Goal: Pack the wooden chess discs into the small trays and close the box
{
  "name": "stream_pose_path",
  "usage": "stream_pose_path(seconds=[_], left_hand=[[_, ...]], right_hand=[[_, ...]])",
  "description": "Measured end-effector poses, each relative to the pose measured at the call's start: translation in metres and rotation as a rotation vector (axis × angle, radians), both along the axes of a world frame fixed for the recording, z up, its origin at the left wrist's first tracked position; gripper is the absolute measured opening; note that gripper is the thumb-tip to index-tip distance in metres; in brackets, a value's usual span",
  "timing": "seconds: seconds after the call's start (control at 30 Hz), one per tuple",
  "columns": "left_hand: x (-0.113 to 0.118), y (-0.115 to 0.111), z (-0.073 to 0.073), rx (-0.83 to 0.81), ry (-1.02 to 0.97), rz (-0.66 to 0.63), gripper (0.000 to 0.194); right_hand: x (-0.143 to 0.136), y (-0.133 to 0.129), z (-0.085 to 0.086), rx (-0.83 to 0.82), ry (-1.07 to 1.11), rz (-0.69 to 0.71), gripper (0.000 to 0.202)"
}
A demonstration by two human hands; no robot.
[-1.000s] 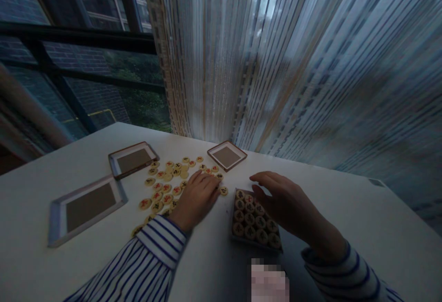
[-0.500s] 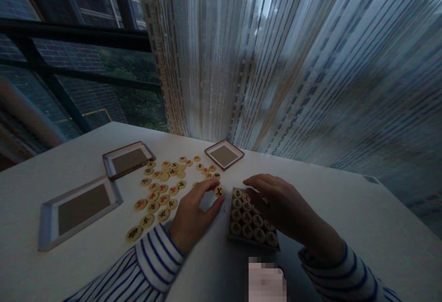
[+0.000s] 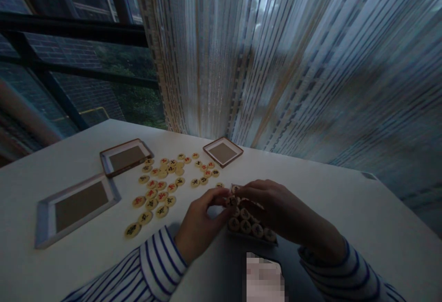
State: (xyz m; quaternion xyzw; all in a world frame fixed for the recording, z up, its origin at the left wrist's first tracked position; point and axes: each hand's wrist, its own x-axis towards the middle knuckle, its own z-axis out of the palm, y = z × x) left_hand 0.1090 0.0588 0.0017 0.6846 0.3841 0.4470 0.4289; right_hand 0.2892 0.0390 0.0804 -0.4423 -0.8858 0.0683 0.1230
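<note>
A round Chinese chess piece with a black character is pinched between the thumb and fingers of my left hand. That hand has it at the left edge of a small box filled with rows of similar pieces. Over the box's right and far part reaches my right hand, fingers apart and close to the held piece; whether they touch it I cannot tell. Part of the box's contents lies hidden beneath that hand. Loose pieces with red and black characters are scattered left of the box.
Two shallow open trays, a brown-rimmed one and a pale one, lie at the left of the white table. Another brown-rimmed tray lies at the back. A pixelated object is at the front. Curtains hang behind.
My left hand has carried the chess piece rightward and slightly nearer, from beside the box to its left edge. The right hand's fingers have come closer to the piece.
</note>
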Motion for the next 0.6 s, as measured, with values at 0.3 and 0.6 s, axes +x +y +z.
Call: stream_pose_path(seconds=[0.3,0.6], left_hand=[[0.0055,-0.0039,0.0005,-0.239,-0.251,-0.119,0.029],[0.0071,-0.0026,0.0012,-0.318,-0.374,-0.125,0.033]], right_hand=[[-0.0002,-0.0021,0.0010,-0.042,-0.017,0.008,0.021],[-0.0026,-0.0016,0.0017,-0.046,0.001,-0.006,0.018]])
